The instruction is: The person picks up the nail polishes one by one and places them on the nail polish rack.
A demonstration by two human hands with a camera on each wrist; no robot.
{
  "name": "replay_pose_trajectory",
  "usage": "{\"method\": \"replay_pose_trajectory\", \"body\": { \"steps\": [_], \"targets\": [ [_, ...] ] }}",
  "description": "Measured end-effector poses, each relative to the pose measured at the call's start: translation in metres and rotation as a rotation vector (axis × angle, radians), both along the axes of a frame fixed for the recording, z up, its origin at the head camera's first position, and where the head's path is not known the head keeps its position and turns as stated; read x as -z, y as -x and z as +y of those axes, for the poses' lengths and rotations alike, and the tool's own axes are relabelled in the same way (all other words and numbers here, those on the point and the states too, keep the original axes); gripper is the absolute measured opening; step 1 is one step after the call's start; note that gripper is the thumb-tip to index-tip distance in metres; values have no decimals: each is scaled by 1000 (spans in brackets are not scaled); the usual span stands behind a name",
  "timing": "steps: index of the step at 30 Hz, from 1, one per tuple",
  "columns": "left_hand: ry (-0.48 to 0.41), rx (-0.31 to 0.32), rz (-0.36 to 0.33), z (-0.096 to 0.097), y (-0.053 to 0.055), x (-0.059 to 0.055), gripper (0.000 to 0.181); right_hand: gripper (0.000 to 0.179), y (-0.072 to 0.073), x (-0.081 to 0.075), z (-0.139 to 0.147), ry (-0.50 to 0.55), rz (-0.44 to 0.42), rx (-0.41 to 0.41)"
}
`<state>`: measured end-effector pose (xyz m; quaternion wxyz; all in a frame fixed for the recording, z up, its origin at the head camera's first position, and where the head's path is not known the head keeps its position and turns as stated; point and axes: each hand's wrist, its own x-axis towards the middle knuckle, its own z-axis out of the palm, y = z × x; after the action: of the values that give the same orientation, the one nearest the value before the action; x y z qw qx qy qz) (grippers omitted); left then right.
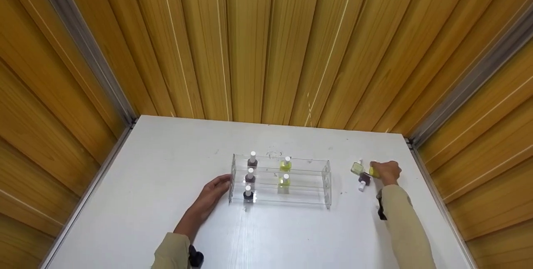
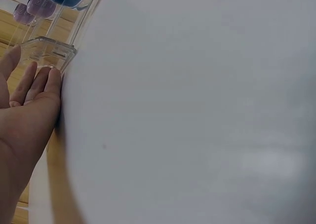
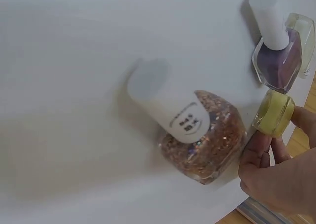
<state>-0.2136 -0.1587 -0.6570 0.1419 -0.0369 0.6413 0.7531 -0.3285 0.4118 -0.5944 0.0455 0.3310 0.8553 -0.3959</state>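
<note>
A clear stepped rack stands on the table. At its left end my left hand has its fingers extended, with fingertips at the end panel in the left wrist view. Far right, my right hand pinches a yellow nail polish bottle between thumb and fingers. Beside that hand lie a purple nail polish bottle and a pale yellow-green one. A glitter nail polish bottle with a white cap lies on its side near the right wrist camera.
Along the rack's left side stand three dark nail polish bottles, the front one blue in the left wrist view. Two yellow bottles stand further right on the upper steps. Wood-patterned walls enclose the white table at back and sides.
</note>
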Motion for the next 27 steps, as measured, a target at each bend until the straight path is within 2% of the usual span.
{"method": "replay_pose_trajectory", "body": {
  "steps": [4, 8, 12, 15, 18, 22, 27],
  "targets": [
    [-25, -10, 6, 3, 0, 0, 54, 68, -12, 2, 2, -15, 13, -48],
    [-51, -12, 6, 3, 0, 0, 51, 57, -23, 7, 5, 9, 99, -99],
    [-65, -21, 5, -1, -3, -2, 50, 49, -34, 8, 4, 74, 204, -70],
    [-80, -37, -4, 3, -6, -1, 48, 48, -46, 5, 9, 103, 248, -57],
    [-60, -54, -4, -3, -8, -3, 47, 48, -45, 5, 3, 143, 278, -72],
    [-28, -52, -5, -6, -8, -4, 48, 48, -48, -4, 0, 165, 317, -79],
    [-36, -39, -4, 0, -4, -5, 48, 45, -60, -24, -2, 144, 388, -105]
  ]
}}
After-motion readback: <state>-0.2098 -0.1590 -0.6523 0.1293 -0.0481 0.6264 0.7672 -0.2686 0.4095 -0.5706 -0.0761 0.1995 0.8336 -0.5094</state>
